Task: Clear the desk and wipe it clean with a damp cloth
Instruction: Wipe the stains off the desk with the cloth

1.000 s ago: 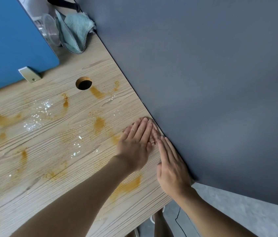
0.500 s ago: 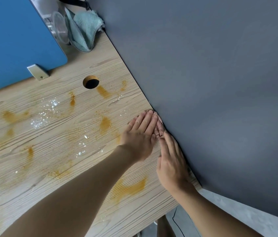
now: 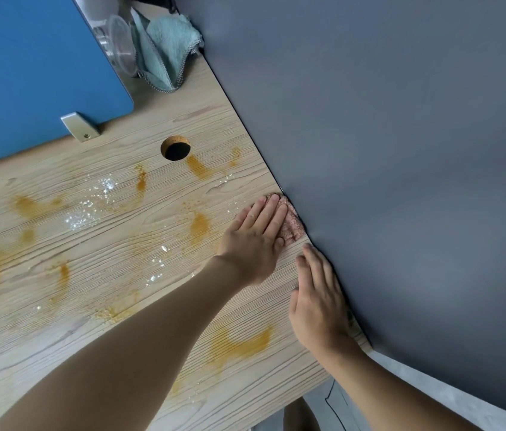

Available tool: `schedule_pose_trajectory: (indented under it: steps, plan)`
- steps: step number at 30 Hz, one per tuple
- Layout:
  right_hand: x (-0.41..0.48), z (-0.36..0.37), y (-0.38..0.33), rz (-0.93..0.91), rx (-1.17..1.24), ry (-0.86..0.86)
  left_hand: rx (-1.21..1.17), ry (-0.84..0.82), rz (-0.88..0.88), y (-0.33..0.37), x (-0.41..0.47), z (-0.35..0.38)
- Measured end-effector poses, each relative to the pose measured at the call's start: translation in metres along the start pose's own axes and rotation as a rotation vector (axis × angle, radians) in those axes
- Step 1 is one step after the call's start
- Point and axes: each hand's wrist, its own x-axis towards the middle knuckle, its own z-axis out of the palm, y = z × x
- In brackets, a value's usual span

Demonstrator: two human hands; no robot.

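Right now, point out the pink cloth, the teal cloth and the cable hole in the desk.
pink cloth (image 3: 291, 224), head view, on its uncovered right part.
teal cloth (image 3: 166, 48), head view, on the middle of its folded top.
cable hole (image 3: 176, 149), head view, on its dark centre.

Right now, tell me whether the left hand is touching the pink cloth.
Touching. In the head view the left hand lies flat, its fingers covering part of the pink cloth.

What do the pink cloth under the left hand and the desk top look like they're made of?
Pink cloth: probably terry or microfibre, matt; its surface looks nubbly and speckled. Pale desk top: wood-grain, likely laminate with a slight sheen; droplets bead on it.
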Motion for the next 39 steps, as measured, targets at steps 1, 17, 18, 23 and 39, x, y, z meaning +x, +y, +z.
schedule_pose_trajectory:
  steps: [1,17,18,23,39]
  plan:
    - [0.0,0.0,-0.001,0.003,-0.006,-0.001,0.012,-0.012,0.011,-0.005,-0.006,0.0]
    - [0.041,-0.006,-0.019,0.009,0.043,-0.037,0.032,0.002,0.022,-0.032,-0.009,-0.004]
    - [0.042,-0.007,-0.019,0.002,0.043,-0.038,0.043,-0.001,0.016,-0.037,-0.015,-0.003]
    - [0.042,-0.006,-0.02,0.008,0.026,-0.055,0.004,-0.009,-0.025,-0.03,0.011,-0.009]
    - [0.077,-0.001,-0.041,0.081,0.02,-0.043,0.029,0.024,-0.031,-0.036,0.034,-0.015]
